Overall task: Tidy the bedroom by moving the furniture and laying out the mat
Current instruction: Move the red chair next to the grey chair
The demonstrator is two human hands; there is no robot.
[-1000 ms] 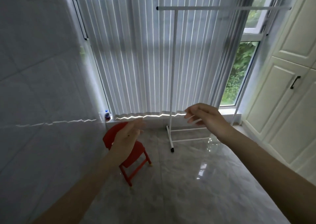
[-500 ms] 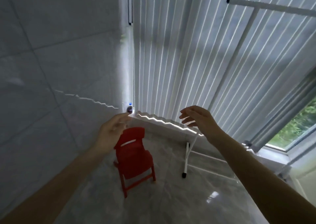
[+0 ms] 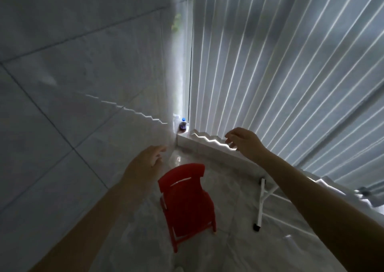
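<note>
A small red plastic chair [image 3: 188, 203] stands on the grey tiled floor near the room's corner, its backrest toward the wall. My left hand [image 3: 145, 164] hovers just above and left of the backrest, fingers relaxed and empty. Over the window ledge, up and to the right of the chair, my right hand [image 3: 242, 140] is stretched out with loosely bent fingers that hold nothing. Neither hand touches the chair. No mat is in view.
The foot of a white clothes rack [image 3: 260, 206] stands on the floor to the chair's right. White vertical blinds [image 3: 291, 74] cover the window. A small bottle [image 3: 183, 125] sits on the ledge [image 3: 207, 149] in the corner. A tiled wall [image 3: 72, 84] closes the left side.
The view has swung left and down toward the corner, and the chair now appears closer and more central. Both hands stay raised and empty; the left has come nearer the backrest.
</note>
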